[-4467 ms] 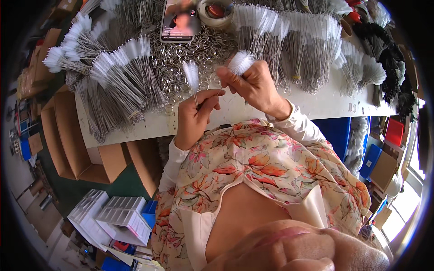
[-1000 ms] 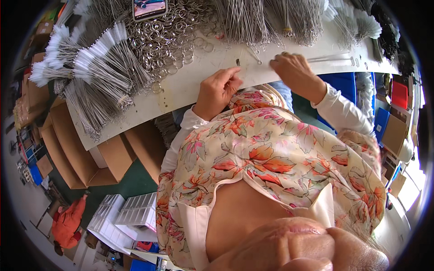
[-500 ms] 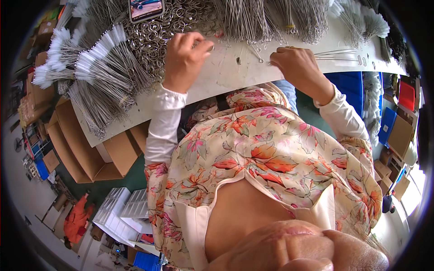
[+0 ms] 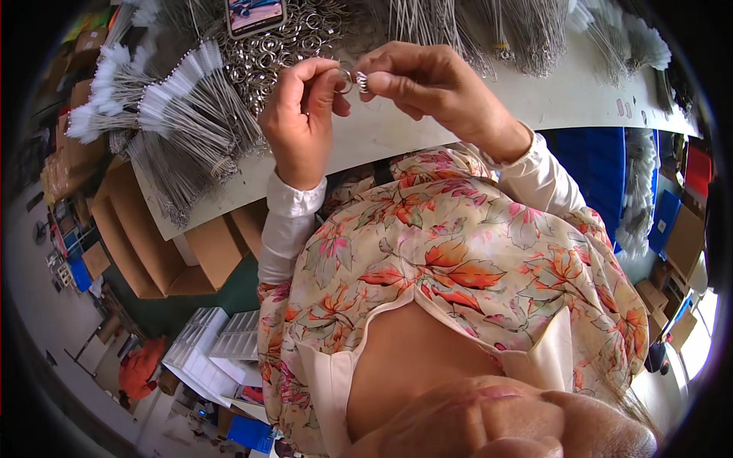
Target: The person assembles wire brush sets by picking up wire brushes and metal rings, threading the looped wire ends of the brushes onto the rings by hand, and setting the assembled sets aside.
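My left hand [image 4: 300,126] pinches a silver metal ring [image 4: 346,82] between thumb and fingertips, above the table's front part. My right hand [image 4: 443,91] meets it from the right, closed on a small stack of shiny wire loops [image 4: 363,82]. The loops look like the eyelet ends of thin wire brushes; their shafts are hidden by the hand or too faint to see. Ring and loops are almost together, and I cannot tell whether they touch. A heap of loose metal rings [image 4: 267,57] lies behind my left hand.
Bundles of white-bristled wire brushes [image 4: 191,107] cover the table's left side. More wire bundles [image 4: 427,30] lie along the back. A phone [image 4: 255,17] rests on the rings. Below the table [image 4: 359,141] stands an open cardboard box [image 4: 164,252]; a blue bin [image 4: 584,172] is at right.
My right hand has left the table at right and come up beside the left, now with wire loops in its pinch. The thin wires lying at right are gone from there.
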### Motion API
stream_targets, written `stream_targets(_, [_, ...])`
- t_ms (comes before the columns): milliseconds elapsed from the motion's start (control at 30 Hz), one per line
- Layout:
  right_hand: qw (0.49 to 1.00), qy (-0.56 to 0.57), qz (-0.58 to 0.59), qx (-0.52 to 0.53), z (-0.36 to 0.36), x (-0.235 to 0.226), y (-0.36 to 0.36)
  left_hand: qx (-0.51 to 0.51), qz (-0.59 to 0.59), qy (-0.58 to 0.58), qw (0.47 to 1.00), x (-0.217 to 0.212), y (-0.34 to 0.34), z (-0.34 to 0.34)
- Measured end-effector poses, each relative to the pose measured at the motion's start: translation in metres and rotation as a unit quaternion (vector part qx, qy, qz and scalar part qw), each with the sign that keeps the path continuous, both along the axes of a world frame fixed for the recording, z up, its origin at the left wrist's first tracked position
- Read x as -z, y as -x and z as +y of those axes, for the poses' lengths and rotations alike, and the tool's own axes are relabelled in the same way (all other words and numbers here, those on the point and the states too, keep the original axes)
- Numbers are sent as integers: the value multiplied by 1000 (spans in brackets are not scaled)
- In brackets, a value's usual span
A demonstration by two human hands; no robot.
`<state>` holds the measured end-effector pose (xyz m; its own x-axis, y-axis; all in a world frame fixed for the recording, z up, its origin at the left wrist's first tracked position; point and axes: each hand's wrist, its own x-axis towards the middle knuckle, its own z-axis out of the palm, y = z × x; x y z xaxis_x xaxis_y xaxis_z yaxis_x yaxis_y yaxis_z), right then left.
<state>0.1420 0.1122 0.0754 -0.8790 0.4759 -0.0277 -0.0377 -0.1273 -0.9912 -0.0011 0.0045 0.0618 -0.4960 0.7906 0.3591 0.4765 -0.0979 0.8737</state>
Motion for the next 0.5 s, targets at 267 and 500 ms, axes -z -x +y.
stream_targets(267, [961, -236, 112, 87, -26, -5, 14, 51, -433, -69, 897, -8, -5, -15])
stream_targets(500, [1000, -6, 22, 9, -26, -13, 9, 22, 241, -108, 964, -16, 8, -18])
